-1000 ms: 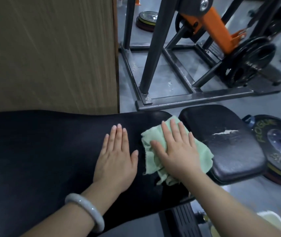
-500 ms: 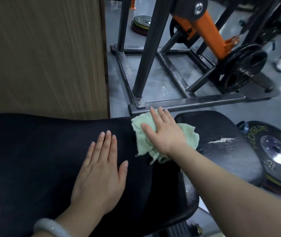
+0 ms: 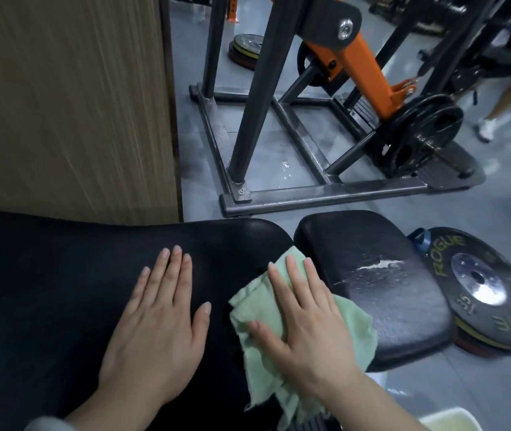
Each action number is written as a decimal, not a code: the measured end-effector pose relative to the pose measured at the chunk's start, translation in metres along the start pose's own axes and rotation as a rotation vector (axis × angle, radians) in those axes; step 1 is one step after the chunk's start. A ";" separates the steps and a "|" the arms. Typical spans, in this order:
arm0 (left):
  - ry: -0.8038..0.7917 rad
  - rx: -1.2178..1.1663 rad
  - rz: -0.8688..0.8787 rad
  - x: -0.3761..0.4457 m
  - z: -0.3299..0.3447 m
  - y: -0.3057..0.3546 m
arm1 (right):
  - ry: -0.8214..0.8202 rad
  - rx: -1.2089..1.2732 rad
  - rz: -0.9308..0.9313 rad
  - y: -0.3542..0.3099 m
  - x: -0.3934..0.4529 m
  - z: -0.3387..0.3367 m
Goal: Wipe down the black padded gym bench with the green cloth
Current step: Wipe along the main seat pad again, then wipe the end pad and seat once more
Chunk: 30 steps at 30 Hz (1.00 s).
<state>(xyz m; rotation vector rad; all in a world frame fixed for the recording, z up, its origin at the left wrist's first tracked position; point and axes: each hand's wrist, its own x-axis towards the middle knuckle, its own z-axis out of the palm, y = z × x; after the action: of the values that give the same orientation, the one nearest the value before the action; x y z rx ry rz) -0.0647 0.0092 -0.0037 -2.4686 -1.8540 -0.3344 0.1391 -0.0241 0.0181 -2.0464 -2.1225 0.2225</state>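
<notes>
The black padded bench stretches from the left edge to the middle, and its separate seat pad with a cracked, torn patch lies to the right. A crumpled green cloth covers the right end of the long pad, spilling over the near edge and the gap toward the seat pad. My right hand presses flat on the cloth with straight fingers. My left hand rests flat on the bare pad just left of the cloth, fingers straight and together.
A wooden panel stands behind the bench on the left. A grey and orange machine frame with a black plate fills the floor beyond. Stacked Rogue weight plates lie right of the seat pad. A pale bin corner shows bottom right.
My right hand has pulled the green cloth back from the far edge of the pad toward the near edge. My left hand stays flat on the pad.
</notes>
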 end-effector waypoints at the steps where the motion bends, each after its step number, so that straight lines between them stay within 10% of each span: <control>1: 0.001 0.002 -0.002 0.000 0.000 0.000 | -0.024 0.002 -0.008 0.000 0.009 -0.002; 10: -0.021 0.001 0.003 0.001 -0.001 -0.001 | -0.085 -0.031 0.011 -0.011 0.044 -0.007; 25: -0.015 0.001 0.006 -0.001 -0.004 -0.001 | 0.659 0.226 0.024 0.022 -0.045 -0.028; 30: -0.025 0.002 0.002 -0.001 -0.004 -0.001 | 0.038 -0.131 0.171 0.061 -0.011 -0.046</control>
<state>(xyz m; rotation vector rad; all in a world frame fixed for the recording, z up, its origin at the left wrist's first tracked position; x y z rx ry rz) -0.0665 0.0083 -0.0002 -2.4844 -1.8604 -0.3028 0.2095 -0.0339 0.0484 -2.2891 -1.9901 0.0689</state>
